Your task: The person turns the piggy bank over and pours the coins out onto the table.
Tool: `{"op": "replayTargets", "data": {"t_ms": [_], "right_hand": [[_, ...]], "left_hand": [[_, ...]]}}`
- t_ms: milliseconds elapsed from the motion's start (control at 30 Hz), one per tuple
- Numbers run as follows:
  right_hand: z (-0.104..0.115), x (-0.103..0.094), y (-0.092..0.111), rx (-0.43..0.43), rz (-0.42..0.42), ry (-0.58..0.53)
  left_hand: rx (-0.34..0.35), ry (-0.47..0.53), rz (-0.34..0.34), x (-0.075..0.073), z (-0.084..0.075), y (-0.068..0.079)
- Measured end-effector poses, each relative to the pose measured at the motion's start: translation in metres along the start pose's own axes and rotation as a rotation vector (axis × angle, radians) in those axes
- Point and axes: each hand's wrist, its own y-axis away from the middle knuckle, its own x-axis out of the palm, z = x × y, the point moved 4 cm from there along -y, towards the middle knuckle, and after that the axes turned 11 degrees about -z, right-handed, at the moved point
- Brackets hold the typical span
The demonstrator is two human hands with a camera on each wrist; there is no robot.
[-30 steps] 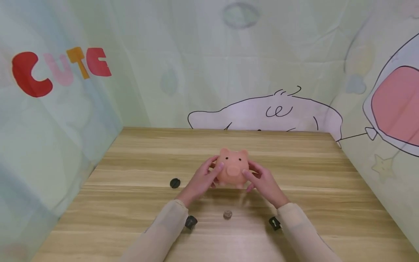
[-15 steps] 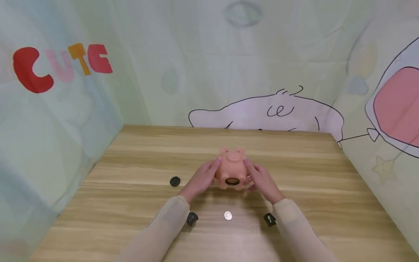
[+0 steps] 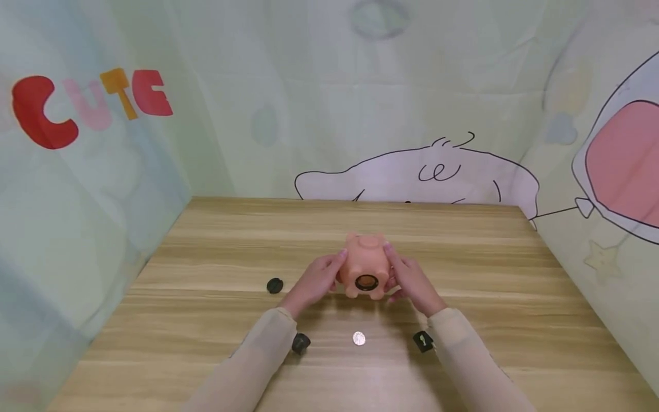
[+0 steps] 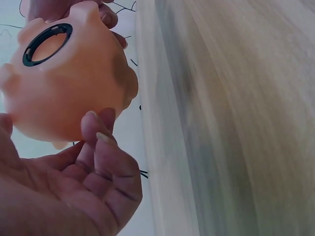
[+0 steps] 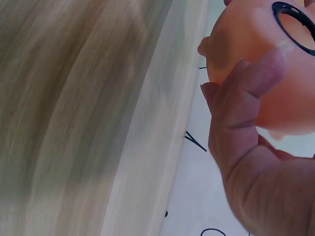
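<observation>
A pink piggy bank (image 3: 368,259) is held between both hands above the table. It is tipped back, so its underside with a round black-rimmed hole (image 3: 366,282) faces the head camera. My left hand (image 3: 320,279) grips its left side, thumb on the front edge and fingers curled at the side, as the left wrist view shows. On the other side my right hand (image 3: 412,280) holds it the same way, fingers bent against the pig in the right wrist view. A silver coin (image 3: 358,338) lies on the table nearer the body. To the left lies a round black plug (image 3: 275,285).
The wooden table (image 3: 479,257) stands against a printed cloth backdrop (image 3: 237,103) at the back and sides. A black wrist camera (image 3: 301,343) hangs at the left sleeve, another black wrist camera (image 3: 424,341) at the right sleeve.
Both hands have tilted the piggy bank backward: its face pointed at the head camera a second ago, and now its underside with the hole does. The coin and plug stay put.
</observation>
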Motion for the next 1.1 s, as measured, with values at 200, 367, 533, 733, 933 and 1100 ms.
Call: {"op": "replayTargets", "data": {"t_ms": [200, 367, 533, 733, 933, 1100], "right_hand": [[0.001, -0.002, 0.001, -0.058, 0.049, 0.024], [0.000, -0.004, 0.001, -0.131, 0.114, 0.003], [-0.002, -0.007, 0.003, -0.159, 0.158, -0.040], [-0.004, -0.008, 0.007, -0.202, 0.198, -0.093], [-0.006, -0.011, 0.010, -0.255, 0.212, -0.090], [-0.003, -0.009, 0.009, -0.313, 0.220, -0.071]], "left_hand": [[0.000, 0.014, -0.005, -0.001, -0.003, 0.001], [0.001, 0.038, 0.009, 0.000, -0.005, 0.001], [0.013, 0.073, 0.033, 0.001, -0.004, 0.004], [0.052, 0.141, 0.038, -0.002, -0.002, 0.008], [0.112, 0.161, 0.055, -0.002, -0.002, 0.010], [0.151, 0.186, 0.050, -0.005, -0.002, 0.011]]}}
